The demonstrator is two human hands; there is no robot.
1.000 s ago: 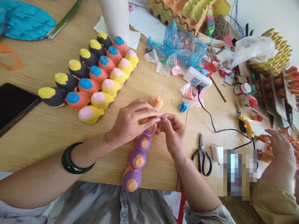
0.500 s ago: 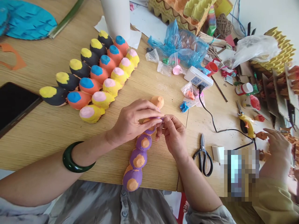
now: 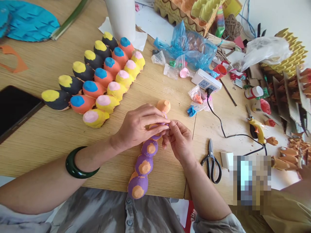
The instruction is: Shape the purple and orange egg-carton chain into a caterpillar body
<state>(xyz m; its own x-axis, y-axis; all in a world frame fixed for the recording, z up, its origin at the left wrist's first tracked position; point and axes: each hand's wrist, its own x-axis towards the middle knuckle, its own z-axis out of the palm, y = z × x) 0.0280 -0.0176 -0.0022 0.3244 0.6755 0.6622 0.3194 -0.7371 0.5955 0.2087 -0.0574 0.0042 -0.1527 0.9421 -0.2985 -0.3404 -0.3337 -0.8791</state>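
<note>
We keep the clock centre at the place where our two hands meet, above the purple and orange egg-carton strip (image 3: 145, 166). The strip lies on the wooden table (image 3: 170, 174). Its plain orange end reaches toward 12 o'clock, and its lower end goes toward 7 o'clock, at the table edge. The middle part is partly covered by our fingers.

Our right hand (image 3: 180, 139) is narrow: thumb and forefinger are closed together on a small purple piece (image 3: 167, 124), which is mostly hidden. Our left hand (image 3: 143, 122) is also narrow, with long, nearly straight fingers, and its tips meet the right fingertips. We cannot tell if the left hand pinches the purple piece too. On our left forearm sits a dark green bangle (image 3: 72, 164).

At 10 o'clock stand three painted egg-carton rows (image 3: 100, 94), black with yellow tops, orange with blue tops, and yellow with pink tops. Farther at 9 o'clock lies a black phone (image 3: 18, 110), and at 11 o'clock is a white cylinder (image 3: 121, 19). The blue clay bit (image 3: 191, 111) is near us at 2 o'clock, and the white power strip (image 3: 206, 81) is at 1 o'clock. At 3 o'clock lies a yellow glue gun (image 3: 259, 130). Between 4 and 5 o'clock we see black-handled scissors (image 3: 211, 161), and farther at 4 o'clock, another person's sleeve (image 3: 286, 207).
</note>
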